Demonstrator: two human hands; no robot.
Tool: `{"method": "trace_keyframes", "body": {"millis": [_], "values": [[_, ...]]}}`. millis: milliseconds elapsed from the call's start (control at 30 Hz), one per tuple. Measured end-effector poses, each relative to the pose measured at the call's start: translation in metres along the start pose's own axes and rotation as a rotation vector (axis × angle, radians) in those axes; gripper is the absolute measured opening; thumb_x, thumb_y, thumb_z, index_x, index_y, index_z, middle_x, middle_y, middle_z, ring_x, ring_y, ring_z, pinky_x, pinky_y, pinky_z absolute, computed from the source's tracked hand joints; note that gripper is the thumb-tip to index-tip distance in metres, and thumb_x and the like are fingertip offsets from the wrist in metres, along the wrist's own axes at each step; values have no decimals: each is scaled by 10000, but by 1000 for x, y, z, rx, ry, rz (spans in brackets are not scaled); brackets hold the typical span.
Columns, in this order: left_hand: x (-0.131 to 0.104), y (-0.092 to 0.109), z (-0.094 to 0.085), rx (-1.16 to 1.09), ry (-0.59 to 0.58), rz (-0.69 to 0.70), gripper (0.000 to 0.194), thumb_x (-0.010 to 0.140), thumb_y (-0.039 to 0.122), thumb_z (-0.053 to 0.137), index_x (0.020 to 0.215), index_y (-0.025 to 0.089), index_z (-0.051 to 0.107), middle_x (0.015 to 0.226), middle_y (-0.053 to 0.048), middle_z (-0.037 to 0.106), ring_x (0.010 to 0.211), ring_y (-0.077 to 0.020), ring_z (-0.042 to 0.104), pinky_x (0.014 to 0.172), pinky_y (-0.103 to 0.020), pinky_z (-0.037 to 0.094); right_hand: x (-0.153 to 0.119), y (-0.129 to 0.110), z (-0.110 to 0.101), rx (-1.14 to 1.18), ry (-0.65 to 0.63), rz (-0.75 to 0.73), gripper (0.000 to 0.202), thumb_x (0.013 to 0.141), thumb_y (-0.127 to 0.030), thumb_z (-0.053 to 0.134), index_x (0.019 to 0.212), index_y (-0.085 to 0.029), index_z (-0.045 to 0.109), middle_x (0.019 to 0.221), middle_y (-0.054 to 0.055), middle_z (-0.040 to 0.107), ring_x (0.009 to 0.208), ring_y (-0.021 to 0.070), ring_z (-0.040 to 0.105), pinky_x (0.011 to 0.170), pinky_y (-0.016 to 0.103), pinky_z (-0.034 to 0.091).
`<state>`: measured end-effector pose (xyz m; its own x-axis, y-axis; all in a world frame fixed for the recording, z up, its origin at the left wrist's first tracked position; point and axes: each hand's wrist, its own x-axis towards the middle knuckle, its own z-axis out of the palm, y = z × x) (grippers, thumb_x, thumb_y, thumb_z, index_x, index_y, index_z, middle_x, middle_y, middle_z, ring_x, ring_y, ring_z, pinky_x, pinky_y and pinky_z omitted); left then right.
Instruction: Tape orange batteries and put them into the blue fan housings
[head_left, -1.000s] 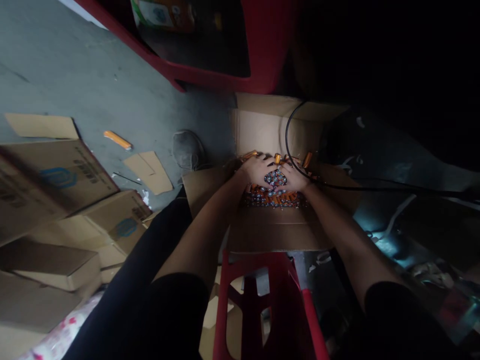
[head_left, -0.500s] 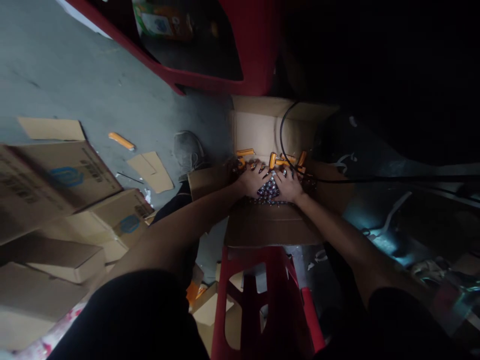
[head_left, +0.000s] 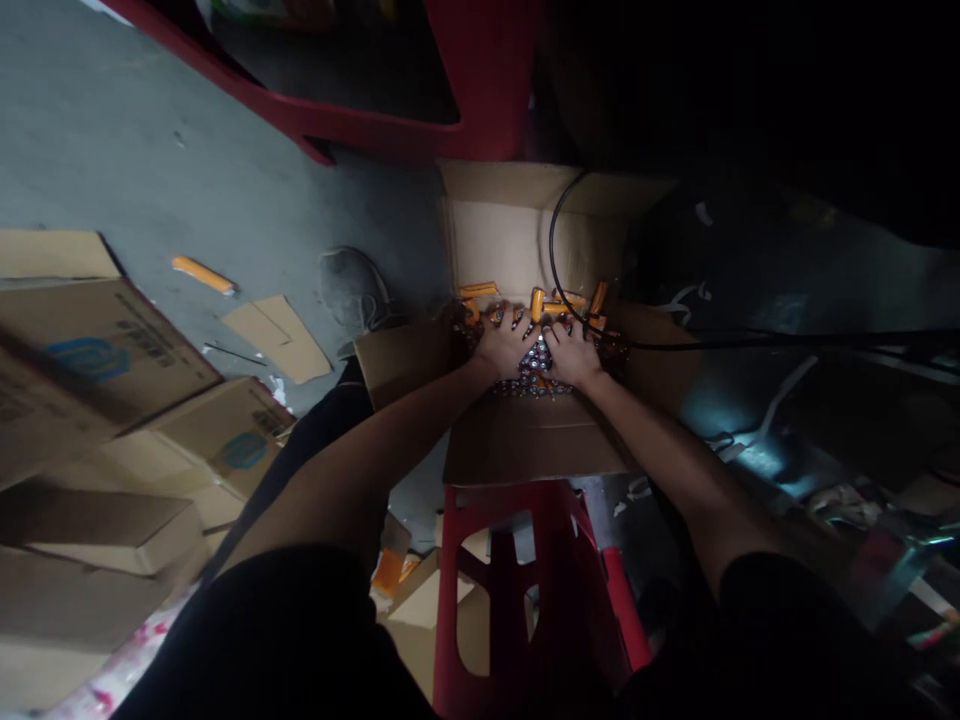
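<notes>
An open cardboard box (head_left: pixel 517 440) sits in front of me, holding a dense layer of small pieces with shiny round ends (head_left: pixel 534 358). Along its far side lie several loose orange cylinders (head_left: pixel 556 308) that look like batteries. My left hand (head_left: pixel 504 345) rests on the packed pieces from the left, fingers spread. My right hand (head_left: pixel 572 355) lies on them from the right, its fingers also apart. A strip of shiny ends shows between both hands. What is under the palms is hidden.
A black cable (head_left: pixel 555 240) hangs across the box and runs right. A red plastic stool (head_left: pixel 480 510) stands on the near side, and another red plastic piece (head_left: pixel 300 110) beyond. Flattened cartons (head_left: pixel 142 350) fill the left. One orange cylinder (head_left: pixel 204 274) lies on the floor.
The whole view has shifted slightly, so the box and floor items sit a little further left and up. Both hands stay on the pieces, a little closer together.
</notes>
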<state>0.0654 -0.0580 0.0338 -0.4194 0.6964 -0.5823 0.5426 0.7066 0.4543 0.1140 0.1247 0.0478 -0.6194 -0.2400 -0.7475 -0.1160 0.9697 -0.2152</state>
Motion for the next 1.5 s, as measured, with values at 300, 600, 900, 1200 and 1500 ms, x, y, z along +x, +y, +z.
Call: {"method": "trace_keyframes", "body": {"millis": [300, 600, 900, 1200, 1500], "values": [[4, -11, -5, 25, -37, 70, 884, 780, 300, 820, 1568, 332, 420, 1574, -164, 441, 1443, -530, 293, 1023, -693, 453, 0, -17, 9, 42, 21, 155, 923, 824, -565, 805, 1565, -179, 414, 1545, 222, 483, 1352, 467, 445, 977, 571, 568], [6, -25, -1, -6, -52, 130, 580, 1011, 253, 471, 1578, 367, 432, 1508, -156, 499, 1420, -481, 347, 905, -558, 576, 1, -10, 18, 58, -23, 85, 977, 835, -539, 818, 1624, -212, 342, 1583, 209, 450, 1373, 459, 417, 909, 537, 624], [13, -16, 0, -66, -47, 40, 523, 938, 204, 579, 1442, 341, 567, 1443, -122, 533, 1373, -468, 386, 944, -546, 540, 5, -3, 14, 123, -55, 109, 869, 844, -615, 769, 1559, -250, 439, 1587, 158, 487, 1329, 428, 509, 977, 541, 580], [9, -10, -3, -40, 17, 55, 512, 902, 159, 598, 1398, 286, 601, 1383, -150, 572, 1316, -441, 450, 858, -475, 545, 5, -2, 11, 85, -32, 102, 825, 822, -539, 811, 1526, -240, 502, 1599, 150, 505, 1367, 421, 526, 980, 520, 590], [8, -12, -17, -12, 97, 142, 550, 882, 127, 582, 1409, 283, 605, 1357, -150, 567, 1292, -432, 438, 895, -517, 557, 3, 5, 12, 163, 21, 93, 768, 846, -418, 823, 1498, -167, 505, 1593, 188, 496, 1401, 358, 542, 1097, 471, 529]]}}
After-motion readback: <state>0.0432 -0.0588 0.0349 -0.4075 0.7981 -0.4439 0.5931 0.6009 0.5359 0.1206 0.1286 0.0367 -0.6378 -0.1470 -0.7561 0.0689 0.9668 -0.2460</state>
